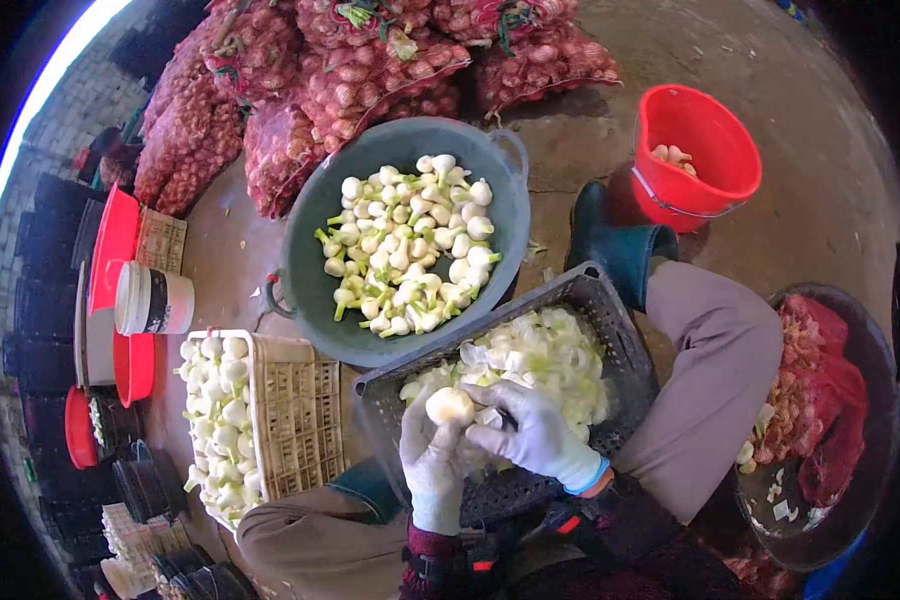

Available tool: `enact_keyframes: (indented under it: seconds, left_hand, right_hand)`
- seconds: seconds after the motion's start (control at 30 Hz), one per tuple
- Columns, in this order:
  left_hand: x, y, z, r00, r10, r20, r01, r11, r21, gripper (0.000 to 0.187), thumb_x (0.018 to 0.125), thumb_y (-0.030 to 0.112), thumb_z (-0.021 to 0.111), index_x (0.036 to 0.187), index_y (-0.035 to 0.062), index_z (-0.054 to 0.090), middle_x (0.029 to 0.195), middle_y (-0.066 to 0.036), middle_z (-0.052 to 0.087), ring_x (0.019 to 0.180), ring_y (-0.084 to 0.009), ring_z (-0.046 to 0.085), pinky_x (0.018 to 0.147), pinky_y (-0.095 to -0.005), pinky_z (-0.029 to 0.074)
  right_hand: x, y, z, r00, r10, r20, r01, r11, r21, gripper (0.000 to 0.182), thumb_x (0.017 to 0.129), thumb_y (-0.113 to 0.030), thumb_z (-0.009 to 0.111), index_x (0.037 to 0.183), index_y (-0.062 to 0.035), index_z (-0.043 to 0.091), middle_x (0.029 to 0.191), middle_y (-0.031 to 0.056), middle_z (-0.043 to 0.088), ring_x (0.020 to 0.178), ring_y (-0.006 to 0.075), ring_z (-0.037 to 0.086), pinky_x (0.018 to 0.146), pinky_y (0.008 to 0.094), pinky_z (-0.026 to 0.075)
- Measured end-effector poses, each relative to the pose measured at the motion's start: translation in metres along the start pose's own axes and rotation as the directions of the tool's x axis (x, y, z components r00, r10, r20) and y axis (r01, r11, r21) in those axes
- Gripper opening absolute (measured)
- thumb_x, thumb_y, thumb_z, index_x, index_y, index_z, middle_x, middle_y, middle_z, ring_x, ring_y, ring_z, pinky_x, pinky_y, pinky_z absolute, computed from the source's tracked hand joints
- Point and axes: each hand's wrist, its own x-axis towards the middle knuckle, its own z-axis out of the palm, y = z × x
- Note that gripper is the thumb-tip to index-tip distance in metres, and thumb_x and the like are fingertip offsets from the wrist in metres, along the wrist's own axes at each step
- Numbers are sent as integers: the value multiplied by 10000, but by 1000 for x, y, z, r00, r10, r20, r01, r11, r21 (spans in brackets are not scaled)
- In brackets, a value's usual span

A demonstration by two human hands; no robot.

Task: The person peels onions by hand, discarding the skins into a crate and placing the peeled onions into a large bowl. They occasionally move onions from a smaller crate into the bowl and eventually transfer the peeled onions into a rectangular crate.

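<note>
Two gloved hands meet over the dark crate [610,330] that rests on your lap: your left hand [432,462] is wrapped around a white onion bulb [449,404], holding it from below, while your right hand [532,430] is curled tight over the bulb's side, fingers closed on it or on something small you grip there, too hidden to tell which. That bulb sits just above the crate's near edge, and behind it the crate is heaped with pale peelings [535,355]. Beyond the crate, on the concrete floor, stands a large grey basin [315,270] filled with peeled white bulbs with green stubs. To your left lies a cream slatted crate [295,415] with more peeled bulbs at its far side. A red bucket [695,150] stands at the far right, just past your boot [610,245], and red mesh sacks [350,70] of unpeeled onions are piled along the far edge of the floor. A dark tub [875,370] with a red net sits at your right.
</note>
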Motion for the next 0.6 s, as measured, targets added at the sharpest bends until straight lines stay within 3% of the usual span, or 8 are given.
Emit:
enact_keyframes:
  seconds: [0.07, 0.13, 0.23, 0.4, 0.43, 0.47, 0.57, 0.6]
  left_hand:
    - [0, 1, 0, 1000, -18, -20, 18, 999, 26, 539, 856, 118, 686, 1320, -26, 455, 1232, -132, 558, 1139, -219, 544, 995, -340, 437]
    - [2, -9, -5, 998, 65, -27, -60, 985, 165, 587, 865, 140, 695, 1353, -24, 413, 1117, -125, 617, 955, -192, 627, 846, -299, 516]
    - [2, -13, -6, 999, 29, -30, -23, 981, 190, 600, 866, 150, 697, 1359, -29, 405, 1123, -129, 616, 947, -189, 630, 835, -295, 520]
    - [-2, -10, 3, 997, -57, -45, 62, 992, 109, 622, 863, 173, 699, 1358, -47, 394, 1118, -135, 620, 961, -196, 634, 775, -304, 543]
    - [-3, -9, 4, 992, -107, -63, 111, 991, 69, 612, 842, 144, 710, 1346, -43, 418, 1149, -141, 606, 1016, -220, 613, 866, -328, 510]
    - [-3, -9, 4, 984, -157, -79, 159, 987, 30, 603, 820, 116, 721, 1333, -38, 442, 1180, -147, 591, 1070, -244, 591, 957, -353, 477]
    - [-1, -7, -4, 967, -252, -41, 248, 966, -75, 631, 821, 134, 713, 1343, -51, 411, 1214, -174, 568, 1075, -276, 593, 949, -370, 488]
    - [0, -7, -3, 969, -244, -38, 241, 968, -73, 631, 821, 134, 713, 1343, -51, 411, 1214, -174, 568, 1075, -276, 593, 949, -370, 488]
  right_hand:
    - [3, -5, -4, 1000, 5, -7, -4, 994, 111, 320, 826, -213, 725, 1037, 17, 655, 872, 127, 667, 807, 191, 638, 710, 325, 496]
    - [4, -16, -9, 930, 363, 59, -367, 909, 200, 239, 836, -196, 708, 925, 23, 676, 780, 115, 661, 728, 188, 631, 673, 319, 489]
    - [0, -1, -9, 881, 463, 94, -471, 844, 256, 186, 836, -162, 687, 860, 22, 675, 754, 127, 666, 672, 184, 620, 634, 320, 484]
    - [-1, 11, 3, 949, 297, -104, -284, 951, 125, 130, 816, -117, 663, 844, 9, 661, 751, 135, 662, 644, 171, 611, 600, 323, 478]
    - [-2, 17, 7, 962, 209, -177, -201, 977, 64, 123, 808, -112, 660, 851, 4, 661, 748, 135, 659, 640, 168, 606, 593, 324, 475]
    - [-2, 23, 8, 960, 213, -179, -205, 977, 66, 123, 808, -112, 660, 851, 4, 661, 748, 135, 659, 640, 168, 606, 593, 324, 475]
    - [1, 32, 7, 959, 252, -129, -254, 967, 1, 160, 812, -119, 655, 926, -7, 653, 754, 131, 663, 643, 181, 619, 598, 334, 484]
    - [4, 32, 3, 918, 359, -170, -349, 933, 91, 193, 833, -134, 633, 982, -12, 643, 754, 141, 661, 642, 196, 627, 596, 332, 488]
